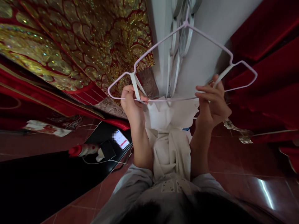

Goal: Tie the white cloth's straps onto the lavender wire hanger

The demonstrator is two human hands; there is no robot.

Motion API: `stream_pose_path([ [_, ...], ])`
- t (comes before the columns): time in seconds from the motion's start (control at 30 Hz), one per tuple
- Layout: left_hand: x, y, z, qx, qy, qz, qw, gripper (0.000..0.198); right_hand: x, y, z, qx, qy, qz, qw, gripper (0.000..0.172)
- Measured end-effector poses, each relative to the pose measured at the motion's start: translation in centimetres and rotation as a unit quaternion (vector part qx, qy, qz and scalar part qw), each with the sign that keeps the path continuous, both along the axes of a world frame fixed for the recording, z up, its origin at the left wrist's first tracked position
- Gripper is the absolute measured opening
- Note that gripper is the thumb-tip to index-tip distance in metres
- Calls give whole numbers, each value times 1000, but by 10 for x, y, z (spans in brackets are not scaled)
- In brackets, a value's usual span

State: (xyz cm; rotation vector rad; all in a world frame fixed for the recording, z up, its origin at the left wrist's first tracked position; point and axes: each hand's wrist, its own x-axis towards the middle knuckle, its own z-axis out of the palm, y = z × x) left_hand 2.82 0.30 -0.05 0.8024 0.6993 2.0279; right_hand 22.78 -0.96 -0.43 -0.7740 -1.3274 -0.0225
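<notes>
Forearms raised, the left hand [133, 99] curls its fingers around the left strap [135, 85] near the lower edge of the pink hanger [161, 44]; the right hand [212, 101], fingers half-extended, meets the right strap [224, 74], its grip unclear. The white garment [173, 113] hangs below the hanger's lower edge.

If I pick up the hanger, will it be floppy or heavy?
The hanger is probably stiff, since it keeps sharp bends. It's likely light, being so thin. The white straps looped over it might slip if it tilts.
</notes>
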Motion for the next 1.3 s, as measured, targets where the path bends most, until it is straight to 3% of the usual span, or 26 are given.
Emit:
stream_pose_path([
  [0.17, 1, 0, -5, -36, 21, 10, 999, 21, -1, -2, 4, -183, -101, 71, 975, 16],
  [0.3, -14, -10, -9, -90, 120, -48, 988, 19, -1, -2, 4, -221, -110, 81, 966, 15],
  [0.37, -27, -26, -3, -105, 206, -63, 971, 28, -1, -3, 5, -224, -104, 88, 965, 15],
  [0.5, -43, -68, 27, -129, 395, -71, 907, 35, 1, -7, 8, -234, -80, 84, 965, 15],
  [0.6, -41, -84, 45, -79, 277, -31, 957, 33, 2, -10, 11, -242, -72, 89, 963, 15],
  [0.7, -35, -75, 53, -14, 77, -36, 996, 27, 2, -12, 12, -245, -68, 104, 962, 15],
  [0.77, -35, -62, 52, 5, -2, -14, 1000, 27, 2, -13, 11, -228, -44, 102, 967, 14],
  [0.83, -39, -50, 47, 11, -36, 47, 998, 32, 3, -12, 7, -205, -6, 97, 974, 14],
  [0.9, -45, -41, 38, 7, -30, 131, 991, 29, 3, -10, 4, -193, 11, 98, 976, 13],
  [0.97, -48, -37, 28, -32, 8, 174, 984, 25, 2, -9, 2, -192, 5, 100, 976, 13],
  [1.03, -48, -36, 21, -72, 58, 153, 984, 24, 0, -9, 2, -196, -8, 97, 976, 13],
  [1.17, -31, -37, 16, -64, 102, 1, 993, 22, -8, -11, 5, -199, -15, 111, 974, 14],
  [1.23, -20, -36, 18, -45, 89, -37, 994, 20, -12, -10, 6, -173, 49, 114, 977, 16],
  [1.3, -12, -34, 19, -27, 67, -36, 997, 21, -12, -5, 6, -133, 159, 83, 975, 19],
])
